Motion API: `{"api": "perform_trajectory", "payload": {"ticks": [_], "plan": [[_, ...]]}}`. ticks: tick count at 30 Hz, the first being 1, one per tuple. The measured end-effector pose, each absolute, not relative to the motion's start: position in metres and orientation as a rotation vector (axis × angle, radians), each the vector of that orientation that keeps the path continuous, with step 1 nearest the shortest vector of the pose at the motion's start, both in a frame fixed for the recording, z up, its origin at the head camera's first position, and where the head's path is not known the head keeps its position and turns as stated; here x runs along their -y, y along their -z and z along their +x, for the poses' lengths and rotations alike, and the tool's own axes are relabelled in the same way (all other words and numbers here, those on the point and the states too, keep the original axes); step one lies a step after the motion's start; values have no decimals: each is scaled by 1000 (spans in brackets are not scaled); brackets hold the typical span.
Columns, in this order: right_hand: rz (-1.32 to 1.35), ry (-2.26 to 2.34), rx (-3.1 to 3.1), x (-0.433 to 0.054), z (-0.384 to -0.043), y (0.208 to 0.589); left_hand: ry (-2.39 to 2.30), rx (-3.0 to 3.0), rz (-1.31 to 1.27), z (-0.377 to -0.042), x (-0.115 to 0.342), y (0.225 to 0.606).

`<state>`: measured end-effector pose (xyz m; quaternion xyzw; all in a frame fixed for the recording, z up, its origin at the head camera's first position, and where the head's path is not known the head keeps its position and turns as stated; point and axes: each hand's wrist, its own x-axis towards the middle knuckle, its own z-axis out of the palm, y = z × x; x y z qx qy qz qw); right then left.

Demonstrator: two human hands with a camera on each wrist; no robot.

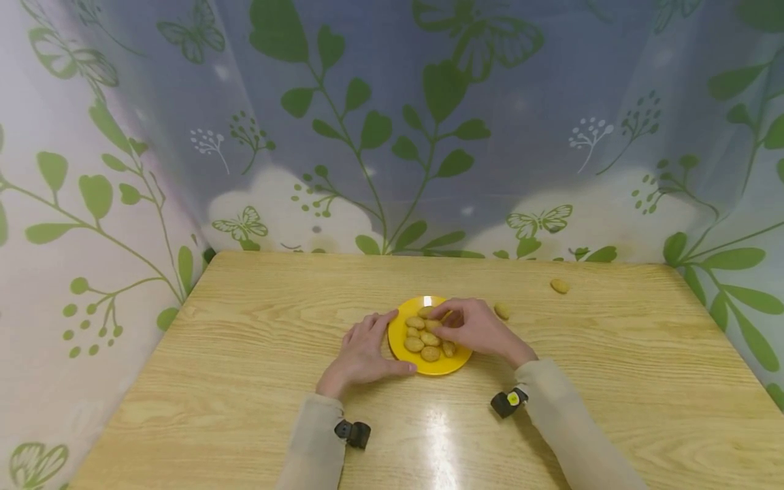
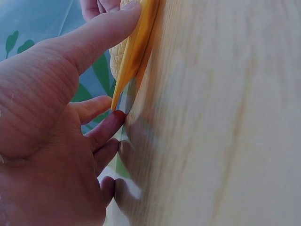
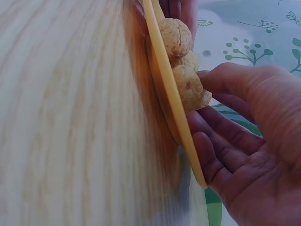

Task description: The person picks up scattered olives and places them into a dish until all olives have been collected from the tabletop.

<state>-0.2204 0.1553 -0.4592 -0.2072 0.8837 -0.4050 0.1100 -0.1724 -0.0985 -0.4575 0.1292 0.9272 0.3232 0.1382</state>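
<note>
Several tan, wrinkled walnuts (image 1: 431, 338) lie together on a round yellow plate (image 1: 437, 367), which sits on the table. My left hand (image 1: 361, 354) is spread around the plate's left side. Its thumb rests on the near rim, and the index fingertip is at the rim farther back; the left wrist view shows the thumb (image 2: 101, 37) along the top of the rim. Over the plate's right side, my right hand (image 1: 480, 328) pinches a walnut (image 1: 432, 326) between thumb and fingers. In the right wrist view, nearer walnuts (image 3: 188, 87) partly hide those fingertips.
Two more walnuts are on the wooden table (image 1: 245, 327): one (image 1: 501, 311) just beyond my right hand, another (image 1: 559, 286) farther back to the right. A leaf-patterned curtain (image 1: 392, 136) hangs behind the table's back edge. Each wrist carries a small black camera (image 1: 353, 433).
</note>
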Motion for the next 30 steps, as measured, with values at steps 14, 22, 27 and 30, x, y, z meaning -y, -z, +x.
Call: {"api": "perform_trajectory", "payload": {"ticks": [14, 22, 27, 30], "plan": [[-662, 1201, -2631, -158, -217, 456, -909, -2696, 368, -173, 98, 458], [-688, 1249, -2676, -166, -215, 454, -909, -2699, 367, -173, 98, 460], [-710, 1289, -2710, -175, -213, 453, -911, -2696, 364, -173, 98, 460], [-695, 1294, -2721, -181, -212, 451, -909, -2696, 367, -173, 98, 459]]}}
